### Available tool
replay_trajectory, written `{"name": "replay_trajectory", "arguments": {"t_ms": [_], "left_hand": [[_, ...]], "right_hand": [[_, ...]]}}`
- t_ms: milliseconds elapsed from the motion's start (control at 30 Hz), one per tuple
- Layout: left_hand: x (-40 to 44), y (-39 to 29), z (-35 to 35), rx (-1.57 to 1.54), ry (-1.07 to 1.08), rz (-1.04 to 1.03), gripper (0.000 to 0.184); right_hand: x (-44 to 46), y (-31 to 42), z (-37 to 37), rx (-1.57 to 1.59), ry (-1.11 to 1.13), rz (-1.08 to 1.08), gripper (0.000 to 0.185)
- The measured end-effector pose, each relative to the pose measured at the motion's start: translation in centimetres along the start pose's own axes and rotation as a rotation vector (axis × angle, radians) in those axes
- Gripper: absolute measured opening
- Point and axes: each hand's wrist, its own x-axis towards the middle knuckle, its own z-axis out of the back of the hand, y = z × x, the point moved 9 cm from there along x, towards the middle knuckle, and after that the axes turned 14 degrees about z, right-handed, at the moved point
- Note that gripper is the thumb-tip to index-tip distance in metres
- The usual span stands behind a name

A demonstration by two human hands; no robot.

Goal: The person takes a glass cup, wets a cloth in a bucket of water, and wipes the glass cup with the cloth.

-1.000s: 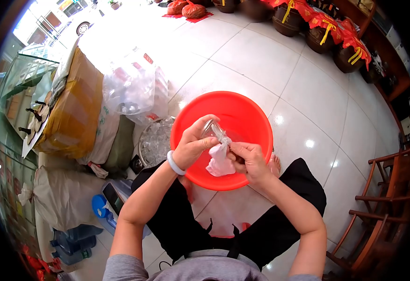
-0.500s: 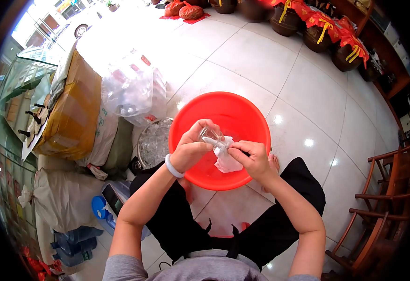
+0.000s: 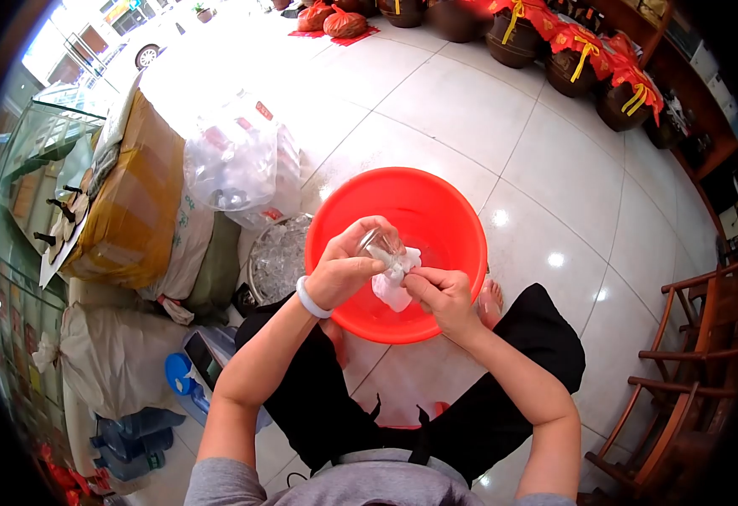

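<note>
My left hand [image 3: 345, 263] is closed around a small clear glass vessel [image 3: 376, 243], tilted so that its mouth faces my right hand. A wet-looking white cloth [image 3: 393, 292] is bunched at the mouth and hangs down. My right hand [image 3: 443, 295] pinches the cloth close to the mouth; whether it also holds a thin tool I cannot tell. Both hands are above the red plastic basin [image 3: 463, 211], which stands on the floor between my feet. The bottom of the basin is partly hidden by the hands and cloth.
Left of the basin stands a round metal tub [image 3: 278, 261] of clear glass-like pieces, with a clear plastic bag [image 3: 234, 169] behind it. A taped carton [image 3: 137, 185] and sacks [image 3: 116, 358] line the left. Wooden chairs [image 3: 689, 354] stand right, dark jars [image 3: 517, 42] at the back.
My right hand has shifted slightly left and down, closer to the vessel's mouth. The cloth's hanging end has swung left. My left hand still holds the glass in nearly the same place.
</note>
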Motion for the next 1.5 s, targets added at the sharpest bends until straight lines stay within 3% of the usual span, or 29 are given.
{"name": "replay_trajectory", "arguments": {"t_ms": [33, 100, 200, 233, 300, 333, 400, 533, 767, 1067, 1133, 1167, 1233, 1267, 1333, 1400, 1467, 1500], "left_hand": [[-0.1, 0.4, 0.3, -0.016, -0.02, 0.022, 0.043], [-0.3, 0.9, 0.5, -0.037, -0.041, 0.039, 0.046], [-0.3, 1.4, 0.8, -0.036, -0.07, 0.089, 0.047], [-0.4, 1.4, 0.5, -0.028, -0.036, 0.081, 0.045], [-0.3, 1.4, 0.1, -0.02, 0.001, 0.076, 0.043], [-0.2, 1.1, -0.1, 0.011, 0.012, 0.053, 0.044], [-0.2, 0.9, -0.2, 0.039, 0.023, 0.025, 0.046], [0.0, 1.2, 0.9, 0.125, -0.08, 0.071, 0.05], [-0.6, -1.7, -0.6, 0.389, -0.114, -0.015, 0.054], [-0.4, -0.5, 2.1, 0.316, -0.201, 0.095, 0.049], [-0.4, -0.5, 2.3, 0.34, -0.217, 0.064, 0.048], [-0.5, -0.6, 2.4, 0.364, -0.234, 0.032, 0.046], [-0.7, 0.2, 2.9, 0.363, -0.234, 0.091, 0.046], [-0.8, 0.7, 3.2, 0.365, -0.232, 0.151, 0.045], [-1.0, 1.3, 3.6, 0.437, -0.267, 0.219, 0.046], [-0.9, 1.6, 3.9, 0.517, -0.301, 0.293, 0.046], [-0.6, 0.1, 2.1, 0.432, -0.195, 0.113, 0.048], [-0.7, -0.2, 1.6, 0.429, -0.193, 0.114, 0.048]], "right_hand": [[0.5, -0.3, 0.6, -0.002, 0.0, 0.001, 0.017], [0.9, 5.1, -0.3, -0.724, 0.203, 0.752, 0.011], [0.8, 6.6, -0.4, -0.853, 0.255, 0.82, 0.011], [0.4, 6.2, -0.6, -0.851, 0.249, 0.818, 0.011], [0.8, 2.3, 0.8, -0.283, 0.076, 0.375, 0.015], [0.6, 2.3, 0.6, -0.283, 0.074, 0.375, 0.015], [-1.0, -3.0, 0.4, 0.263, -0.093, -0.315, 0.018], [-1.8, -3.4, -1.1, 0.514, -0.114, -0.459, 0.028], [-0.9, -3.2, -0.9, 0.486, -0.058, -0.469, 0.029], [-0.4, -2.6, -0.4, 0.334, -0.062, -0.361, 0.024], [0.6, -0.8, 0.4, 0.069, -0.021, -0.107, 0.019], [0.6, -1.1, 0.7, 0.068, -0.021, -0.109, 0.019], [1.4, 2.9, 0.7, -0.475, 0.122, 0.417, 0.014], [1.6, 3.2, 1.0, -0.477, 0.125, 0.416, 0.014], [1.4, 5.0, 0.0, -0.831, 0.249, 0.61, 0.014], [1.3, 4.3, 0.3, -0.725, 0.216, 0.554, 0.015], [1.1, 4.0, 0.3, -0.623, 0.182, 0.494, 0.016], [1.3, 2.8, 0.5, -0.444, 0.15, 0.286, 0.017]]}}
